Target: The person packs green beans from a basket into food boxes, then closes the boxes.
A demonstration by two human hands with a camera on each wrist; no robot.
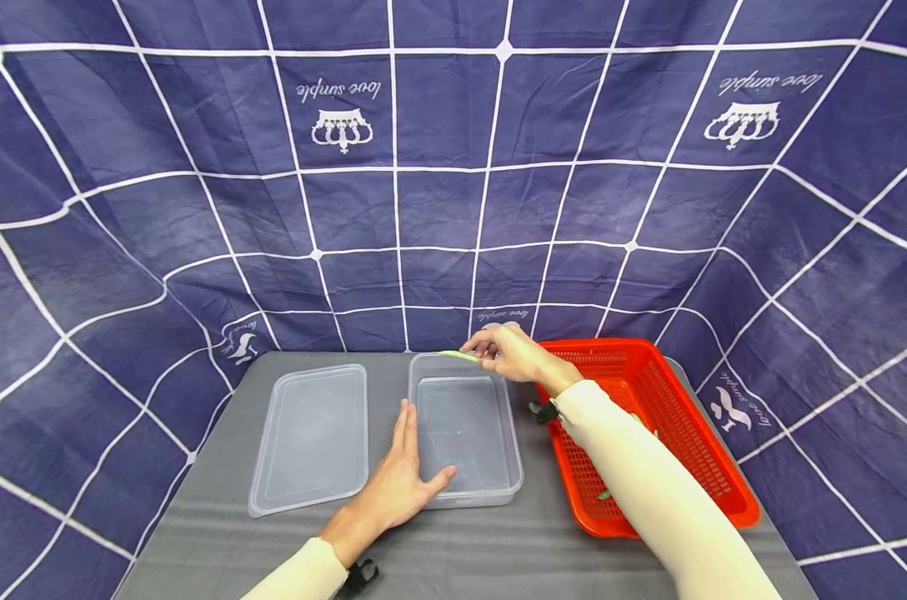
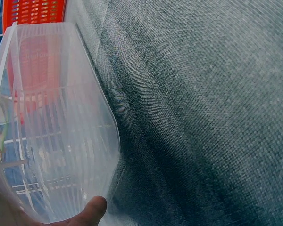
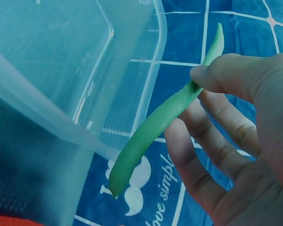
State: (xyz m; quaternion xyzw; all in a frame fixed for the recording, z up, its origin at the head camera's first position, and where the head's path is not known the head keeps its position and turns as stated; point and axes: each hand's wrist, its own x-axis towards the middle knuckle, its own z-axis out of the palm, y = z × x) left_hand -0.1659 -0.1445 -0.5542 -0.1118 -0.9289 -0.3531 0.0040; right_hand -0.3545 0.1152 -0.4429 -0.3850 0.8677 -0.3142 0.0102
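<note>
A clear plastic container point(image 1: 464, 433) stands on the grey surface without its lid. My left hand point(image 1: 399, 483) rests against its left side and near corner, fingers straight and thumb spread over the front rim. In the left wrist view the thumb point(image 2: 92, 210) touches the container wall point(image 2: 70, 117). Above the container's far right corner, my right hand point(image 1: 515, 353) pinches a green bean point(image 3: 153, 125) between thumb and fingers. The bean is long, slightly bent and tapered, and clear of the container rim.
Left of the container lies a flat translucent lid point(image 1: 314, 437). On the right stands a red perforated basket point(image 1: 704, 450) with a few green beans point(image 1: 604, 495) inside, partly hidden by my right sleeve. A blue white-lined cloth point(image 1: 446, 208) hangs behind and at both sides.
</note>
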